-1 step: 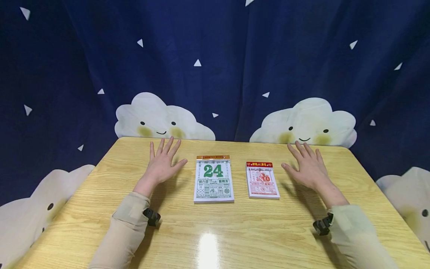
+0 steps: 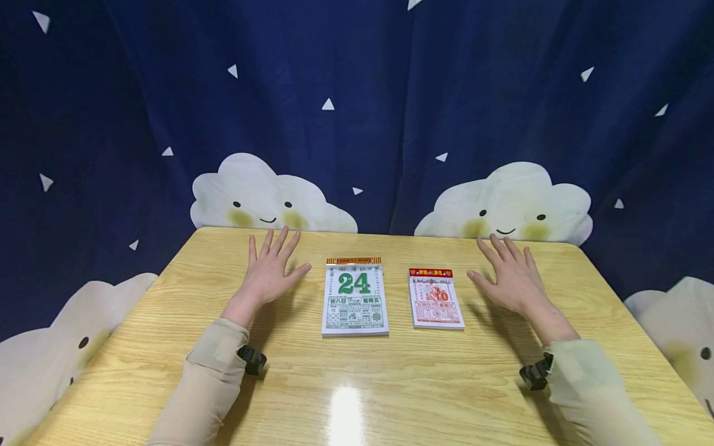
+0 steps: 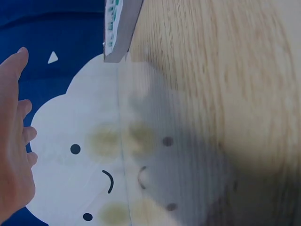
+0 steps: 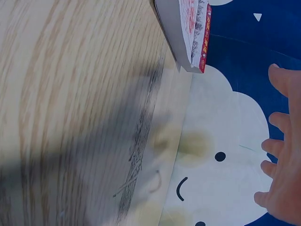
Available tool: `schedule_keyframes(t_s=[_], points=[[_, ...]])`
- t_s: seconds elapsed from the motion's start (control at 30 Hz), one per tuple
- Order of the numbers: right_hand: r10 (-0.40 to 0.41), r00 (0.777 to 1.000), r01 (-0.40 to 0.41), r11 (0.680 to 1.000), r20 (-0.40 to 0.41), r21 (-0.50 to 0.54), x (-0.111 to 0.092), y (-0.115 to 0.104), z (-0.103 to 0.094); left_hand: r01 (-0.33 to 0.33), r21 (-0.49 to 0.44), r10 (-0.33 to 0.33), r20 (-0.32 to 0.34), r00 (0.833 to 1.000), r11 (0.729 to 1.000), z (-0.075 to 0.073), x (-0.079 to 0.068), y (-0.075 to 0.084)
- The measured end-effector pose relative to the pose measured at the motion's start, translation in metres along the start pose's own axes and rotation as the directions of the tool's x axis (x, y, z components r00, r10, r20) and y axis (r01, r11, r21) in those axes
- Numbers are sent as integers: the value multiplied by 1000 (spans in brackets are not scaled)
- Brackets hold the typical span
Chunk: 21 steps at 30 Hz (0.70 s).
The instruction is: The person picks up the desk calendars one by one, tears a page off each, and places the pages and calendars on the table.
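Note:
Two thick tear-off calendar pads lie side by side on the wooden table. The larger calendar (image 2: 355, 303) has a green 24 and an orange-gold top strip; the smaller calendar (image 2: 437, 303), to its right, shows a red 10 under a red strip. My left hand (image 2: 268, 275), fingers spread, is held left of the larger one and grips nothing. On the other side, my right hand (image 2: 513, 279) spreads its fingers to the right of the smaller one, likewise holding nothing. Both wrist views show a calendar's side edge apart from the fingers.
The wooden table (image 2: 446, 384) has a glossy top that reflects a light at the front. Behind its far edge hangs a dark blue curtain (image 2: 368, 74) with white triangles and smiling clouds. A small black device (image 2: 252, 360) sits on each wrist.

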State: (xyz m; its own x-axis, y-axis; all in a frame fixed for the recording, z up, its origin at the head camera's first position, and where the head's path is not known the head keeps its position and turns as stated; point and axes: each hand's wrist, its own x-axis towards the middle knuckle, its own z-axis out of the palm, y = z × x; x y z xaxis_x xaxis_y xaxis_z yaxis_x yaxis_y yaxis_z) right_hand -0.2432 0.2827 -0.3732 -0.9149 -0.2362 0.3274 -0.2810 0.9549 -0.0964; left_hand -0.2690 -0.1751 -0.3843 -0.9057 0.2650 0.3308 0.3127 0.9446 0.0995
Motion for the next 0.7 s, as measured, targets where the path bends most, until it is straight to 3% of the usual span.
schedule_keyframes(t_s=[0.7], points=[[-33,999,33,999,3,7,11,-12,1,-8,-8,8,-11,1000,1000,-3,-3,1]])
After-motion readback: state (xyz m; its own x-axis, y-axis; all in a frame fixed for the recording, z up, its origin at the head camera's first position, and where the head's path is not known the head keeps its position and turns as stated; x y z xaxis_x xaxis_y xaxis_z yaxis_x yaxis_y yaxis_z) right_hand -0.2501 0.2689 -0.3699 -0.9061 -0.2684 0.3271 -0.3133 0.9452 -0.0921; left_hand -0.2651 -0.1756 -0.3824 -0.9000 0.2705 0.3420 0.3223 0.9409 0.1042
